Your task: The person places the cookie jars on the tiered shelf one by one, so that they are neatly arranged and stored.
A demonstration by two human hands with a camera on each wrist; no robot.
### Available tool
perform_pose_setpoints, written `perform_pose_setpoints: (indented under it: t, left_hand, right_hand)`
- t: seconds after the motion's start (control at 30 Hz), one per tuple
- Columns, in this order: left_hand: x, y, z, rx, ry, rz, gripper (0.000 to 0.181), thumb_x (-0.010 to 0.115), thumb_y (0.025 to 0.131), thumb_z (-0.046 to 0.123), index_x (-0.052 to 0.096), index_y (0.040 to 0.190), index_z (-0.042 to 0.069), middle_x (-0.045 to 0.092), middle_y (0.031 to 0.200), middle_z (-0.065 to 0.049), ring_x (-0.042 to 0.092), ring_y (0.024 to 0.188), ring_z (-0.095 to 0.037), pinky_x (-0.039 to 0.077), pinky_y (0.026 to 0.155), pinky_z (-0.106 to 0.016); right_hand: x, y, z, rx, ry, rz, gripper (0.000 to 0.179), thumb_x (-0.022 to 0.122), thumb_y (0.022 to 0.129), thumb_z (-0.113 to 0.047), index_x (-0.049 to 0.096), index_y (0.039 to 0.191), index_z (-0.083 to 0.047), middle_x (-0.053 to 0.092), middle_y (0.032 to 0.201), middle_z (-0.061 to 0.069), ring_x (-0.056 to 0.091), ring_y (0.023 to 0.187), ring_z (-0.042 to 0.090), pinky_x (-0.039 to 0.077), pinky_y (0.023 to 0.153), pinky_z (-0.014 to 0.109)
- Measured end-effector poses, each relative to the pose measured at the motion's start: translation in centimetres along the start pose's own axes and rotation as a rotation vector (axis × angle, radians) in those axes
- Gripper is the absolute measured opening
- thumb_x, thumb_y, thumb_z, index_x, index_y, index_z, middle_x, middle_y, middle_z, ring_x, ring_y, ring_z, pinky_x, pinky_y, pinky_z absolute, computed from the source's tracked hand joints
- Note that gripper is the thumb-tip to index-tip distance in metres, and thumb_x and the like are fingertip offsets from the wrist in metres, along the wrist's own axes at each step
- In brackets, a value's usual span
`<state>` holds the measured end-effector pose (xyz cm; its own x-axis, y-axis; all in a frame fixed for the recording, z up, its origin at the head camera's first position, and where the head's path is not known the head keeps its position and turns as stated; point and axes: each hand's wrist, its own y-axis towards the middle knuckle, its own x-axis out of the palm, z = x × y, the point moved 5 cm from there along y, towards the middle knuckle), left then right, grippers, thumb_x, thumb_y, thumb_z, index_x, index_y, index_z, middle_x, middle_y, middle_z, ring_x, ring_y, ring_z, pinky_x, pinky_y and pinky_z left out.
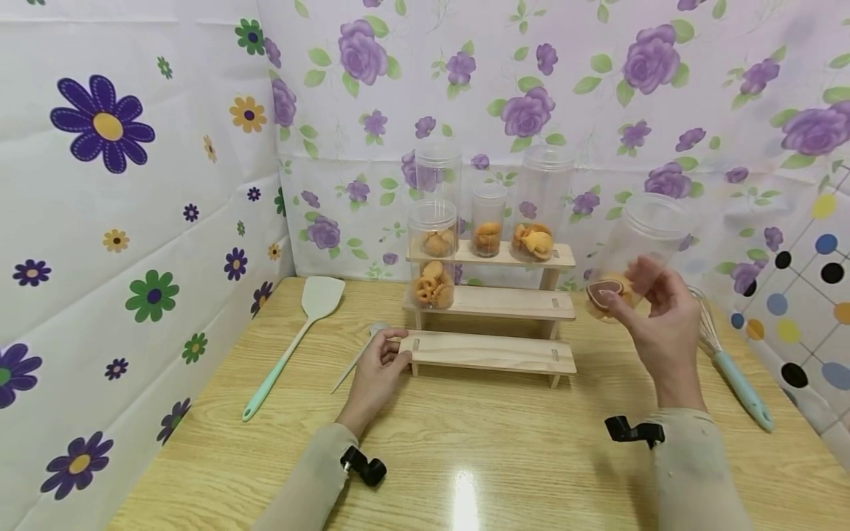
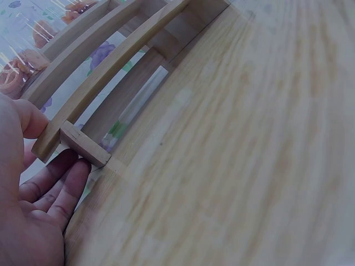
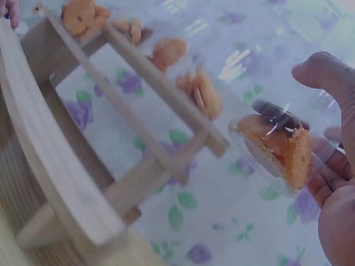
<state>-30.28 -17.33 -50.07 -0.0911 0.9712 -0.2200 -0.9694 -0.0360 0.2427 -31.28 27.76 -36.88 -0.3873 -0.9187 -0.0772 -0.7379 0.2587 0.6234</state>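
Note:
My left hand point(image 1: 377, 372) grips the left end of the bottom step of a three-tier wooden stand point(image 1: 491, 350); in the left wrist view the thumb is at the board's edge and the fingers point(image 2: 69, 185) reach under it. To the right of the stand, my right hand point(image 1: 664, 324) holds a clear jar point(image 1: 654, 221) up, slightly tilted, with brown and orange cookies point(image 3: 283, 147) at its bottom. A jar of pretzel-shaped snacks point(image 1: 433, 284) stands at the left of the middle step. On the top step are a tall jar point(image 1: 438, 166), a short jar point(image 1: 489, 221) and another tall jar point(image 1: 546, 192).
A white spatula point(image 1: 323, 295) with a mint handle lies on the wooden table point(image 1: 465, 450) at left. Partly behind the left hand lies a thin grey utensil point(image 1: 352, 366). A whisk point(image 1: 737, 380) lies at right, near the dotted cloth wall. Flowered cloth point(image 1: 372, 243) hangs behind the stand.

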Motion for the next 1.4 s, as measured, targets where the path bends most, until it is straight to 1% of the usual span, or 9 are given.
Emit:
perform_pose_setpoints:
  t: [0.13, 0.27, 0.5, 0.63, 0.7, 0.9, 1.03, 1.27, 1.4]
  left_hand:
    - [0.0, 0.1, 0.0, -0.002, -0.001, -0.001, 0.035, 0.07, 0.109, 0.01, 0.069, 0.143, 0.016, 0.074, 0.111, -0.012, 0.068, 0.099, -0.024, 0.054, 0.084, -0.026]
    - [0.0, 0.0, 0.0, -0.004, 0.003, -0.001, 0.035, 0.069, 0.109, 0.011, 0.068, 0.144, 0.016, 0.074, 0.111, -0.012, 0.068, 0.099, -0.023, 0.054, 0.084, -0.026]
    - [-0.2, 0.0, 0.0, -0.002, 0.009, 0.006, 0.035, 0.07, 0.108, 0.011, 0.069, 0.143, 0.017, 0.073, 0.11, -0.011, 0.068, 0.098, -0.023, 0.054, 0.083, -0.026]
    - [-0.1, 0.0, 0.0, 0.002, 0.001, -0.005, 0.035, 0.071, 0.108, 0.013, 0.068, 0.143, 0.015, 0.073, 0.11, -0.011, 0.068, 0.098, -0.022, 0.054, 0.083, -0.026]
    - [0.0, -0.1, 0.0, 0.001, -0.003, -0.012, 0.035, 0.071, 0.108, 0.013, 0.068, 0.143, 0.015, 0.073, 0.11, -0.011, 0.068, 0.098, -0.022, 0.055, 0.083, -0.026]
    - [-0.2, -0.1, 0.0, -0.005, 0.0, -0.001, 0.035, 0.072, 0.108, 0.014, 0.069, 0.142, 0.016, 0.073, 0.109, -0.01, 0.068, 0.098, -0.023, 0.055, 0.083, -0.026]
    - [-0.2, -0.2, 0.0, -0.013, 0.0, -0.004, 0.034, 0.072, 0.108, 0.015, 0.069, 0.142, 0.017, 0.073, 0.11, -0.01, 0.067, 0.098, -0.023, 0.055, 0.083, -0.026]
    - [-0.2, -0.1, 0.0, -0.008, -0.003, -0.006, 0.035, 0.073, 0.108, 0.015, 0.069, 0.142, 0.017, 0.073, 0.109, -0.009, 0.068, 0.098, -0.023, 0.055, 0.083, -0.026]
    - [-0.2, -0.1, 0.0, -0.007, -0.007, -0.009, 0.035, 0.073, 0.108, 0.016, 0.069, 0.142, 0.017, 0.073, 0.109, -0.009, 0.068, 0.099, -0.023, 0.055, 0.084, -0.027]
  right_hand:
    - [1.0, -0.1, -1.4, -0.016, 0.026, -0.028, 0.064, 0.091, 0.088, 0.004, 0.07, 0.147, -0.009, 0.073, 0.13, 0.01, 0.066, 0.112, 0.02, 0.053, 0.097, 0.018]
    - [2.1, -0.3, -2.0, -0.019, 0.067, -0.06, 0.064, 0.09, 0.088, 0.007, 0.069, 0.146, -0.007, 0.073, 0.13, 0.013, 0.066, 0.112, 0.02, 0.053, 0.098, 0.019]
    - [3.8, -0.4, -2.4, -0.008, 0.12, -0.11, 0.065, 0.09, 0.087, 0.009, 0.068, 0.147, -0.002, 0.074, 0.129, 0.003, 0.065, 0.111, 0.02, 0.052, 0.102, 0.02]
    - [4.8, -0.6, -2.8, 0.022, 0.182, -0.129, 0.064, 0.089, 0.087, 0.01, 0.068, 0.147, -0.002, 0.073, 0.131, 0.01, 0.065, 0.111, 0.021, 0.053, 0.103, 0.022]
    - [5.5, -0.7, -3.0, 0.029, 0.181, -0.142, 0.064, 0.089, 0.088, 0.009, 0.068, 0.147, -0.004, 0.072, 0.132, 0.012, 0.066, 0.112, 0.021, 0.052, 0.104, 0.021]
    - [8.7, -0.5, -3.8, 0.016, 0.145, -0.221, 0.067, 0.09, 0.092, -0.002, 0.062, 0.153, -0.004, 0.068, 0.142, 0.02, 0.066, 0.123, 0.021, 0.051, 0.109, 0.023]
    - [10.9, -0.3, -3.9, 0.032, 0.138, -0.258, 0.071, 0.092, 0.092, -0.009, 0.06, 0.156, -0.004, 0.066, 0.146, 0.022, 0.066, 0.126, 0.021, 0.051, 0.112, 0.026]
    - [14.6, -0.5, -3.2, 0.067, 0.159, -0.293, 0.074, 0.094, 0.091, -0.01, 0.058, 0.156, -0.002, 0.065, 0.145, 0.024, 0.065, 0.131, 0.028, 0.05, 0.118, 0.036]
    - [15.9, -0.8, -2.6, 0.081, 0.147, -0.281, 0.078, 0.096, 0.09, -0.013, 0.057, 0.156, 0.0, 0.065, 0.144, 0.022, 0.065, 0.133, 0.032, 0.05, 0.12, 0.041]
